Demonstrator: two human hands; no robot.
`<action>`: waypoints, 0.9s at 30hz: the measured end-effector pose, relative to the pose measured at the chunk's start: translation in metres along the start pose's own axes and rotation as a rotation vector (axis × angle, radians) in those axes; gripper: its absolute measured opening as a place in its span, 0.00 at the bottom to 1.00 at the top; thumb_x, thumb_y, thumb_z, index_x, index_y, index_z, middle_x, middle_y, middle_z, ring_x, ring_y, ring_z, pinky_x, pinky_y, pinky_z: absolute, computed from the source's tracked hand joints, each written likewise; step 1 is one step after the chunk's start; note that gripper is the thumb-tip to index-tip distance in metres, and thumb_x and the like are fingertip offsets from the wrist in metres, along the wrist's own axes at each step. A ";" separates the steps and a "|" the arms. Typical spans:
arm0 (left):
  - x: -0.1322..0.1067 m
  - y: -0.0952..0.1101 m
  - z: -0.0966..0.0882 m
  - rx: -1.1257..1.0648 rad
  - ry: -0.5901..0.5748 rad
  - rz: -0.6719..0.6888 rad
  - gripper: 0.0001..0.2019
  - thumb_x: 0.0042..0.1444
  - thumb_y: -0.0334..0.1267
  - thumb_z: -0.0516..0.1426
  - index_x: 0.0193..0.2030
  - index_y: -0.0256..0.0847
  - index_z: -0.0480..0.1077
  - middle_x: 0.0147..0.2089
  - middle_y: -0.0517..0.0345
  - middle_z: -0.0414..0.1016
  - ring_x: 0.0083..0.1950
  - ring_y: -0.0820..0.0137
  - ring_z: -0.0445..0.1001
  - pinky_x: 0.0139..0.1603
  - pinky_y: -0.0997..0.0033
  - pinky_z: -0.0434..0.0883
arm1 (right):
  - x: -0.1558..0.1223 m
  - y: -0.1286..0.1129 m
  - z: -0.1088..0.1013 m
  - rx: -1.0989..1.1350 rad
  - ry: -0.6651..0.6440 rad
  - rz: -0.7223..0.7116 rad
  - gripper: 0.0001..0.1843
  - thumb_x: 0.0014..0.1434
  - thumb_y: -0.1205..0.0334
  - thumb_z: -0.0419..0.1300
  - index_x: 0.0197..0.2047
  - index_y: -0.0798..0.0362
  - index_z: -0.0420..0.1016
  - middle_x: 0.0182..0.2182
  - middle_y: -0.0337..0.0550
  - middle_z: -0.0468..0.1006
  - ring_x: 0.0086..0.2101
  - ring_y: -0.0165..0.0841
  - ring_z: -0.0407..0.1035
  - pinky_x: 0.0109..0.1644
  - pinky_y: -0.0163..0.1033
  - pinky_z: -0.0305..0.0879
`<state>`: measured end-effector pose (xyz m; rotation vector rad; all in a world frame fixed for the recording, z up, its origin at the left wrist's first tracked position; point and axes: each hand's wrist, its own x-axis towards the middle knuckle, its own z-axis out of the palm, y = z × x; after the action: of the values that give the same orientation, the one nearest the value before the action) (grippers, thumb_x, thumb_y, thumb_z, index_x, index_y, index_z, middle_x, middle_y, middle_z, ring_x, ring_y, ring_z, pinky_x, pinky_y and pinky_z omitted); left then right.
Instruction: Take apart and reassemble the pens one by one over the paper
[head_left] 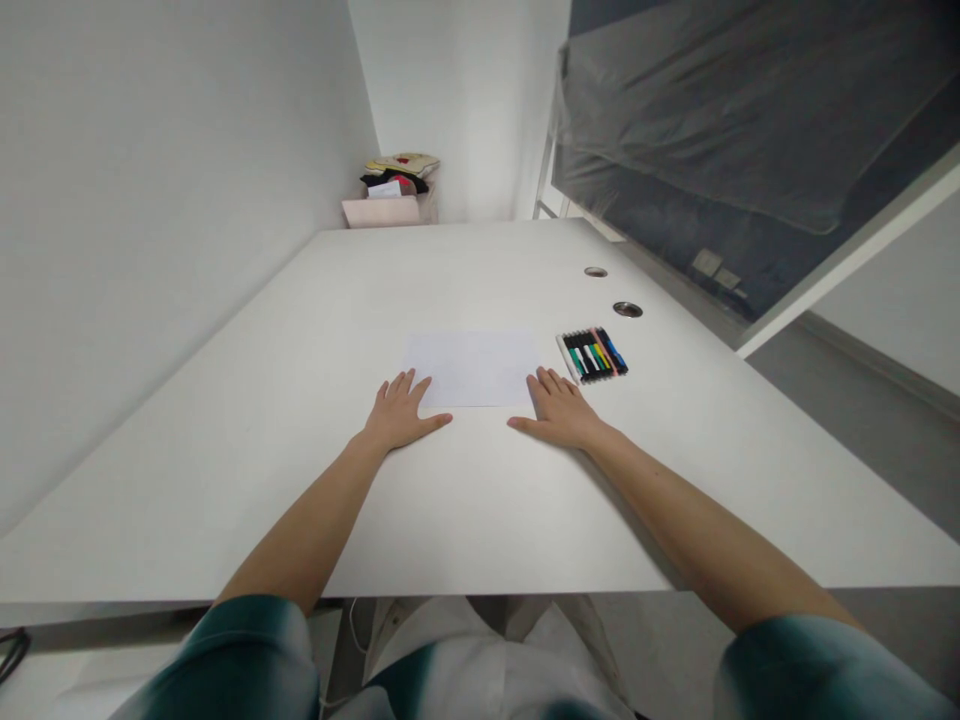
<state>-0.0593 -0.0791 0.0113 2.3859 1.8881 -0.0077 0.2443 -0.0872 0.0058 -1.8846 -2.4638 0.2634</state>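
A blank white sheet of paper (475,365) lies flat on the white table (480,510). At the sheet's near left corner rests my left hand (399,412), palm down, its fingers spread and holding nothing. My right hand (556,408) lies the same way at the near right corner, thumb pointing inward. Just beyond my right fingers is a neat row of pens or markers (592,355), side by side, mostly black with green, white, yellow, pink and blue parts. Neither hand grips anything.
Two round cable holes (628,309) sit along the table's right side. A pinkish box (382,210) with folded cloth on top stands at the far end. A wall (165,200) runs along the left. Dark sheeting (750,120) and a white frame bar (847,255) are on the right.
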 end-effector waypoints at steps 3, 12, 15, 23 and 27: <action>0.000 -0.001 0.001 -0.005 0.006 0.003 0.48 0.53 0.72 0.45 0.72 0.41 0.50 0.75 0.44 0.43 0.75 0.51 0.43 0.72 0.48 0.44 | 0.000 0.000 0.000 -0.002 0.002 0.000 0.58 0.53 0.23 0.44 0.71 0.60 0.47 0.71 0.60 0.45 0.69 0.53 0.38 0.70 0.55 0.41; 0.001 -0.004 0.004 -0.031 0.028 0.016 0.48 0.53 0.72 0.46 0.71 0.40 0.52 0.75 0.42 0.44 0.75 0.50 0.44 0.72 0.47 0.45 | 0.001 0.003 0.003 0.020 0.022 -0.018 0.56 0.53 0.24 0.46 0.71 0.58 0.49 0.70 0.61 0.47 0.69 0.54 0.39 0.69 0.57 0.42; -0.001 -0.003 0.002 -0.037 0.040 0.016 0.47 0.53 0.72 0.47 0.71 0.41 0.53 0.74 0.42 0.46 0.74 0.51 0.46 0.71 0.48 0.46 | 0.001 0.005 0.005 0.035 0.046 -0.032 0.55 0.53 0.24 0.46 0.70 0.57 0.51 0.70 0.60 0.48 0.69 0.54 0.39 0.69 0.58 0.42; -0.001 -0.002 0.001 -0.031 0.065 0.028 0.46 0.53 0.71 0.47 0.69 0.38 0.55 0.74 0.40 0.48 0.74 0.51 0.48 0.71 0.50 0.48 | 0.000 0.004 0.001 0.029 0.044 -0.042 0.55 0.54 0.26 0.48 0.70 0.60 0.51 0.70 0.63 0.48 0.69 0.53 0.41 0.69 0.55 0.44; 0.000 -0.004 0.002 -0.035 0.070 0.027 0.46 0.53 0.71 0.48 0.69 0.38 0.56 0.74 0.41 0.48 0.74 0.52 0.48 0.71 0.51 0.48 | -0.001 0.005 0.000 0.035 0.050 -0.049 0.54 0.55 0.27 0.49 0.70 0.62 0.51 0.70 0.64 0.48 0.68 0.54 0.42 0.69 0.56 0.44</action>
<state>-0.0633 -0.0787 0.0092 2.4185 1.8687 0.1111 0.2492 -0.0870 0.0048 -1.7923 -2.4532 0.2530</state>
